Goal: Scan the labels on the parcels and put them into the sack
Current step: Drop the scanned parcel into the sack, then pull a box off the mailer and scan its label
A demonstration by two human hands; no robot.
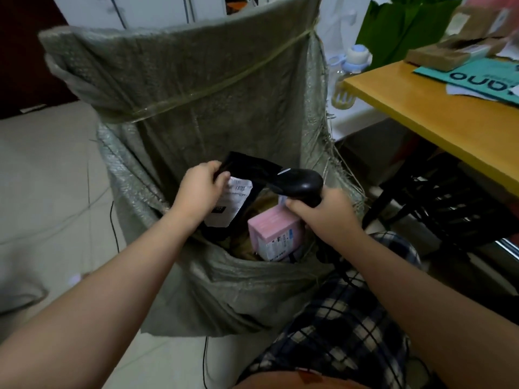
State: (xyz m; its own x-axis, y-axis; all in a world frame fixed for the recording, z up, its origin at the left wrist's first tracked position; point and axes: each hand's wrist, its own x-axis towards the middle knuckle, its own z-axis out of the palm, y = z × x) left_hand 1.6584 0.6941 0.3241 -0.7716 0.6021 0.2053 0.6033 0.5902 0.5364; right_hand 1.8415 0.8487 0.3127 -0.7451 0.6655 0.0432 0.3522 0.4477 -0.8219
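Both bare forearms reach forward and down over the mouth of the large grey-green woven plastic sack (196,80), with the wrists almost level with each other. The left hand (200,189) is curled, its thumb and fingers pinching the upper corner of a flat black plastic mailer parcel (247,167). The parcel hangs just right of and below that hand, over the sack's opening. Its white shipping label (233,203) faces the camera just under the knuckles.

The right hand (323,211) is wrapped round the handle of a black handheld barcode scanner (300,185), fingers closed about the grip. The scanner's head rises above and left of this hand toward the parcel; whether it touches the parcel's right edge I cannot tell.

Below and between the two hands, inside the sack, a pink rectangular box (273,226) with a white label lies tilted. Well to the right of the right hand and above it, a yellow wooden tabletop (421,108) carries brown cardboard parcels (438,56) and a teal mailer (477,78).
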